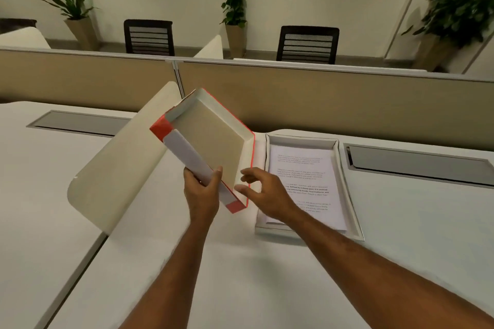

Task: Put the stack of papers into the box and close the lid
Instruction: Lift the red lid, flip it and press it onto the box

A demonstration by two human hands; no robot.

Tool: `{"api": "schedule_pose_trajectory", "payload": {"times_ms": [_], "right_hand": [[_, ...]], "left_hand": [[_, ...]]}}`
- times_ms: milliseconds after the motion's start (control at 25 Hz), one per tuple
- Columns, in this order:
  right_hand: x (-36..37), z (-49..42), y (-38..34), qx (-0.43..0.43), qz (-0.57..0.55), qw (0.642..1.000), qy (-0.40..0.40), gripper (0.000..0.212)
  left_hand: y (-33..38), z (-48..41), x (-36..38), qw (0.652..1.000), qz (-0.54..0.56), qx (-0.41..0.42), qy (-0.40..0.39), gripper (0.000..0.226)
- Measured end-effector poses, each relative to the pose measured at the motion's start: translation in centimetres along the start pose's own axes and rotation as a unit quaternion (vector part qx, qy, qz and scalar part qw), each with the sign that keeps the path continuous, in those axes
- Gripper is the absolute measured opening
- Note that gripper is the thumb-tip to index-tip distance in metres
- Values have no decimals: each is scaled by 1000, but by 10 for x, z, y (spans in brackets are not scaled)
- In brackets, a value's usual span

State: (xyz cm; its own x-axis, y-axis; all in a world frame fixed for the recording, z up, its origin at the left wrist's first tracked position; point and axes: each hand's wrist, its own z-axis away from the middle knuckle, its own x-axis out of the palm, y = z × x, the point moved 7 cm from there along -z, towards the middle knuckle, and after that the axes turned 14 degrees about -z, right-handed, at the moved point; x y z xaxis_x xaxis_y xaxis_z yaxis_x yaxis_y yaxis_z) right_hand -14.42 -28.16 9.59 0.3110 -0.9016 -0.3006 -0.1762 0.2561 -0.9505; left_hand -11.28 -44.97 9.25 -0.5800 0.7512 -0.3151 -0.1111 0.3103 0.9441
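Observation:
A shallow white box (348,189) lies open on the desk right of centre. The stack of printed papers (304,181) lies inside it. My left hand (203,192) grips the near long side of the lid (211,141), a red and white tray with a brown inside. The lid is raised off the desk and tilted, its hollow side facing right toward the box. My right hand (264,192) hovers with fingers spread just right of the lid's lower edge, above the left part of the box, and holds nothing.
A rounded cream divider (120,165) slants up from the desk at the left of the lid. Grey cable hatches (77,121) (417,165) sit at both sides. A beige partition (347,99) closes the far edge, with chairs and plants behind.

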Motion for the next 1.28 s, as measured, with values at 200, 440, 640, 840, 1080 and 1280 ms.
{"api": "schedule_pose_trajectory", "payload": {"times_ms": [200, 440, 640, 840, 1080, 1280], "right_hand": [[-107, -7, -46, 10, -123, 983, 138, 35], [-162, -7, -144, 81, -308, 942, 108, 33], [-172, 7, -114, 168, -286, 933, 138, 59], [-208, 21, -58, 160, -260, 908, 286, 18], [-240, 59, -16, 163, -305, 878, 331, 10], [-243, 74, 29, 178, -358, 847, 350, 9]], "left_hand": [[42, 11, 15, 980, -112, 140, -82, 66], [92, 33, 40, 919, -248, 290, -100, 62], [103, 50, 71, 858, -334, 368, -132, 59], [111, 65, 87, 786, -387, 457, -154, 65], [38, 10, 53, 976, -150, 8, -159, 70], [31, 28, 95, 930, 96, -129, -331, 33]]}}
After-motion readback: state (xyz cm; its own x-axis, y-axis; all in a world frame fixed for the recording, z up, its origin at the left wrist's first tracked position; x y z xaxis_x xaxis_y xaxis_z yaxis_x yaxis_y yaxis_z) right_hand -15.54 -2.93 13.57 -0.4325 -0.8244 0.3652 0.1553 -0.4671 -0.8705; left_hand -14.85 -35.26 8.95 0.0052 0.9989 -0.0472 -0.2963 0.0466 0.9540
